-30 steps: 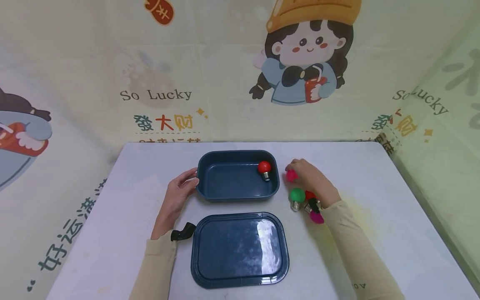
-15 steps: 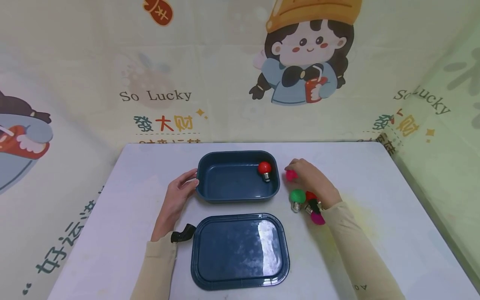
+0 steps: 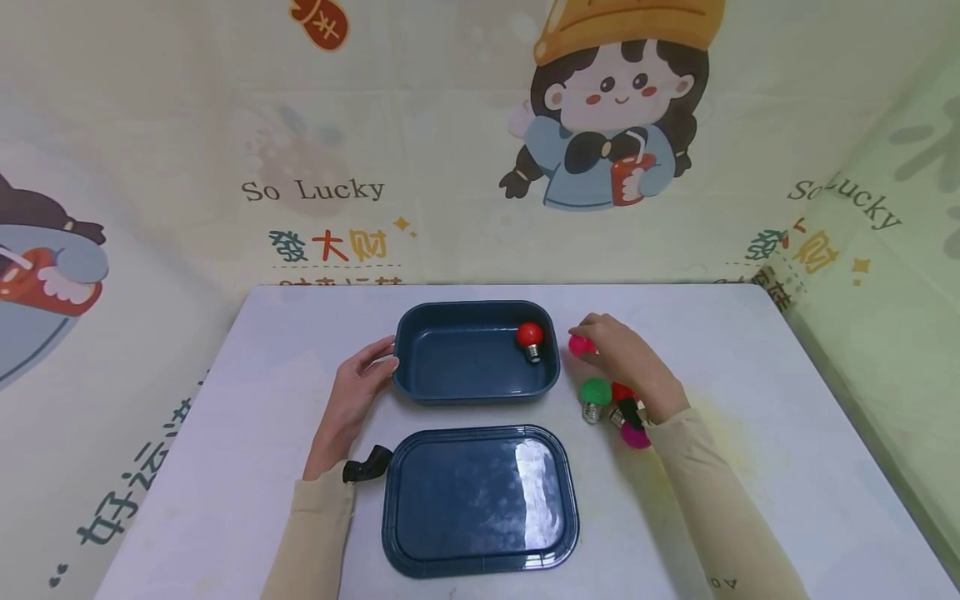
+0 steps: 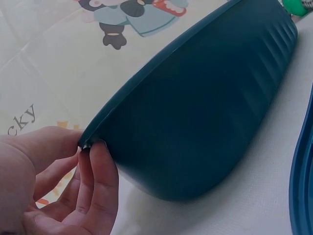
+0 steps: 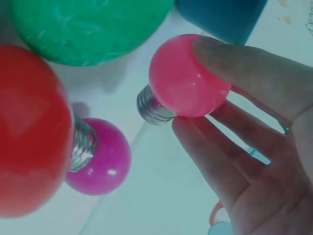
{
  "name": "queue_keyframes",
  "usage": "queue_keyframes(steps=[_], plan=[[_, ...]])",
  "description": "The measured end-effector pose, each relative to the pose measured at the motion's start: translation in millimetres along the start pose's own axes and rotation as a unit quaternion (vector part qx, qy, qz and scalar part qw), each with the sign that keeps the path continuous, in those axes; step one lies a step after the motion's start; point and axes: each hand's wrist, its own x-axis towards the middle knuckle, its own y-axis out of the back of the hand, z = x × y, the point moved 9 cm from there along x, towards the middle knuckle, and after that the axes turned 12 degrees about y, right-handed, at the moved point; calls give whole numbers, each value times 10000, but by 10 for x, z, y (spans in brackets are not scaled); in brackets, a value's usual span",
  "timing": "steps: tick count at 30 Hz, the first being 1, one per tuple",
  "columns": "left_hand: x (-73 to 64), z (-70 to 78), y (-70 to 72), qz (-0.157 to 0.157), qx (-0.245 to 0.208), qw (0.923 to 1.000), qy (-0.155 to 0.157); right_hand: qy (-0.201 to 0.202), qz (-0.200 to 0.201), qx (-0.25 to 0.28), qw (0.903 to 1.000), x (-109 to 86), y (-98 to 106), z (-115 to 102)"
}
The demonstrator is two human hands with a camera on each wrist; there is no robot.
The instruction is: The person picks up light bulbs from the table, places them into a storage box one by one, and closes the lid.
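My left hand (image 3: 354, 396) pinches the left rim of a dark blue rectangular container (image 3: 457, 362), thumb and fingers on either side of the lip in the left wrist view. Inside the container, at its right end, lies a red light bulb (image 3: 528, 335). Just right of the container, my right hand (image 3: 628, 360) holds a pink light bulb (image 5: 183, 78) by its round globe between thumb and fingers. Its silver screw base points away from the palm. Below that hand lie a green bulb (image 3: 596, 392), another red bulb (image 5: 32, 132) and a magenta bulb (image 5: 105, 156).
A dark blue lid (image 3: 472, 504) lies flat on the white table (image 3: 247, 433), in front of the container. Black straps are on both wrists. A printed cloth (image 3: 450, 150) hangs behind the table and along its sides.
My right hand has lifted the pink bulb slightly, moving a little away from me. The left hand and the container stay in place.
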Motion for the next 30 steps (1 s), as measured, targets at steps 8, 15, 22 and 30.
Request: queue_keyframes(steps=[8,15,22,30], plan=[[-14,12,1,59,79,9999,-39,97,277,-111,9995,-25,92,-117],[-3,10,-1,-37,-54,9999,-137,154,513,-242,9983,-38,162,-203],[6,11,2,-19,-65,9999,-97,425,712,-369,9959,-31,240,-339],[2,-1,3,24,-2,10000,-52,467,757,-267,9957,14,262,-430]])
